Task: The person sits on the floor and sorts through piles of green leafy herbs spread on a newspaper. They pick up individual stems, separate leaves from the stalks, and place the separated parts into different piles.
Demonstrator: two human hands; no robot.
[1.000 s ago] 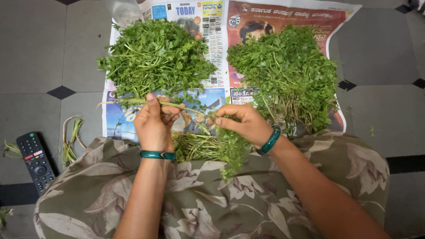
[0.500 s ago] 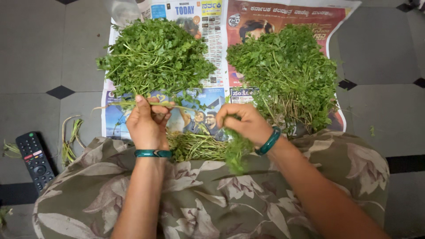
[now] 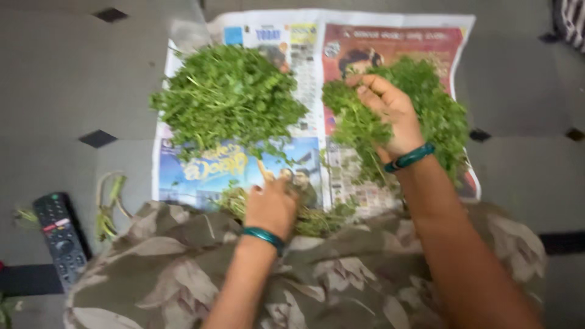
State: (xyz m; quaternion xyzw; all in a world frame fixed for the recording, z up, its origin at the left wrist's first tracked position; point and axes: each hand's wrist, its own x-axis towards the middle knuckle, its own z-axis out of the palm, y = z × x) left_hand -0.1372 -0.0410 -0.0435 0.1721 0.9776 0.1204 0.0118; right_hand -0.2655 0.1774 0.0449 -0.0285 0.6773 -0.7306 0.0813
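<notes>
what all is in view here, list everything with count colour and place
newspaper: one, colourful printed sheet, spread on the floor
left pile of leafy greens: one, green, on the newspaper's left half
right pile of leafy greens: one, green, on the newspaper's right half
stems: a small heap, green and pale, at the newspaper's near edge
stem scraps: a few, pale green, on the floor left of the newspaper
remote control: one, black, on the floor far left
floor tiles: grey with small dark insets
lap cloth: one, brownish floral
bangles: one per wrist, teal
left hand: on the stems
right hand: holding a bunch of greens at the right pile
</notes>
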